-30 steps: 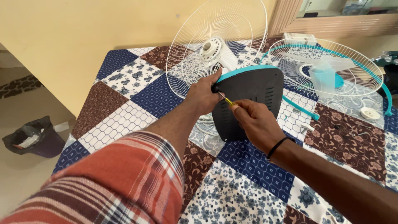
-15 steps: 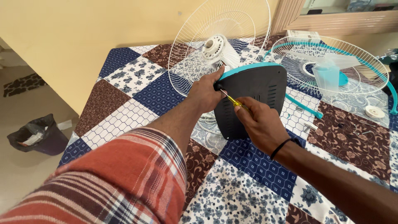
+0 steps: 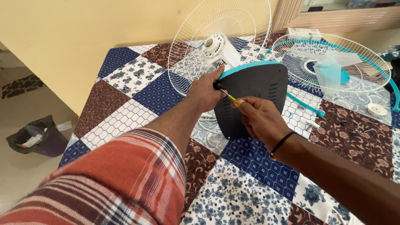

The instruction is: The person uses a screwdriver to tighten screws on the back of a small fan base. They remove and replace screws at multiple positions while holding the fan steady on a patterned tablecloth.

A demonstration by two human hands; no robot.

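on patchwork cloth (image 3: 125,121), hands (image 3: 204,93) screwdrive (image 3: 229,97) black fan base (image 3: 258,89).

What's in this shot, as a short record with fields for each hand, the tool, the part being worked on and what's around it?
left hand: left hand grips the upper left edge of the base
right hand: right hand holds the screwdriver
tool: yellow handle, tip at the base's upper left corner
part: dark grey base with teal rim, tilted up on edge
surface: patchwork cloth
behind: white grille standing upright
right side: teal-rimmed grille lying flat, white cap
floor: black bin
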